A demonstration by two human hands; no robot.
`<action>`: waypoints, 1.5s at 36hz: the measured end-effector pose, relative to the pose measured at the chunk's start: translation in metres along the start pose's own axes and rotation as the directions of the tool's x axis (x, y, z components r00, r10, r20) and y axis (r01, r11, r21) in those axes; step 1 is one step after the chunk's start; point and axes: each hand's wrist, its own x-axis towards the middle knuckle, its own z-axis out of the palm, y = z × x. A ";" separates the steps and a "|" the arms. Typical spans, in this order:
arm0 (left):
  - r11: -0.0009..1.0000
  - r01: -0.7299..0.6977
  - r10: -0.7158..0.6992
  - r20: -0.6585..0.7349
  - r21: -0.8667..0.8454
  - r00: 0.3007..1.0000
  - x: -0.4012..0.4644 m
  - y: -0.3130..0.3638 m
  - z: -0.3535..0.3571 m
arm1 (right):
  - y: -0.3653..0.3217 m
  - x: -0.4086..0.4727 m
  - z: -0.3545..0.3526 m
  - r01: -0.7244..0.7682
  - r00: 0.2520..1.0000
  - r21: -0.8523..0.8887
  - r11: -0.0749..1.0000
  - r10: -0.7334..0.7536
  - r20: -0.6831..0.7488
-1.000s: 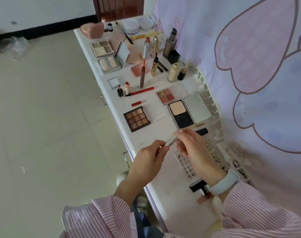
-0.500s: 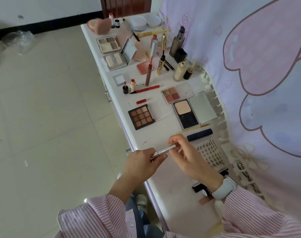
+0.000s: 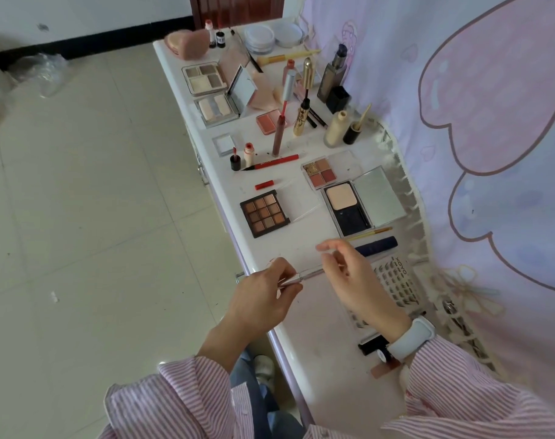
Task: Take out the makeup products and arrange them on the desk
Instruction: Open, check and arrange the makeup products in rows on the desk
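Note:
My left hand (image 3: 265,293) grips one end of a thin silver makeup pen (image 3: 304,276) just above the near part of the white desk (image 3: 320,353). My right hand (image 3: 353,280) pinches the pen's other end, index finger stretched out. Several makeup products lie spread along the desk: a nine-pan brown eyeshadow palette (image 3: 265,213), an open powder compact with mirror (image 3: 363,200), a small four-pan palette (image 3: 321,172), a red pencil (image 3: 271,161), a dark blue tube (image 3: 377,246) and a false-lash card (image 3: 393,283).
Further back stand a gold mascara (image 3: 303,114), bottles, open highlighter palettes (image 3: 217,93), round jars (image 3: 260,38) and a pink heart-shaped case (image 3: 187,42). A black item (image 3: 372,343) lies under my right wrist. A pink curtain (image 3: 491,122) hangs on the right; tiled floor on the left.
Both hands have come nearer and lower with the silver pen, which now lies more level. My right index finger has lifted off and points outward.

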 end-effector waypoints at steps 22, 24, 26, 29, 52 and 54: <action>0.997 -0.034 0.028 -0.089 -0.065 0.996 0.007 -0.027 -0.020 | 0.006 0.009 -0.042 0.065 0.995 -0.068 0.996 -0.060 0.075; 0.998 -0.008 0.000 -0.120 -0.065 0.993 0.008 -0.033 -0.025 | 0.007 0.012 -0.050 0.064 0.998 -0.030 0.997 -0.064 0.017; 0.989 0.071 -0.098 -0.220 -0.127 0.971 0.006 -0.040 -0.034 | 0.009 0.014 -0.064 0.047 0.994 0.059 0.997 -0.041 -0.102; 0.927 0.151 -0.292 -0.409 -0.344 0.865 0.002 -0.045 -0.044 | 0.013 0.013 -0.081 0.011 0.968 0.365 0.931 0.082 -0.238; 0.877 0.034 -0.296 -0.485 -0.478 0.823 0.033 -0.010 0.014 | 0.025 0.040 0.036 0.198 0.947 -0.131 0.971 -0.224 -0.232; 0.914 0.024 -0.255 -0.526 -0.405 0.811 0.036 -0.010 0.017 | 0.030 0.045 0.040 0.215 0.932 -0.263 0.940 -0.278 -0.233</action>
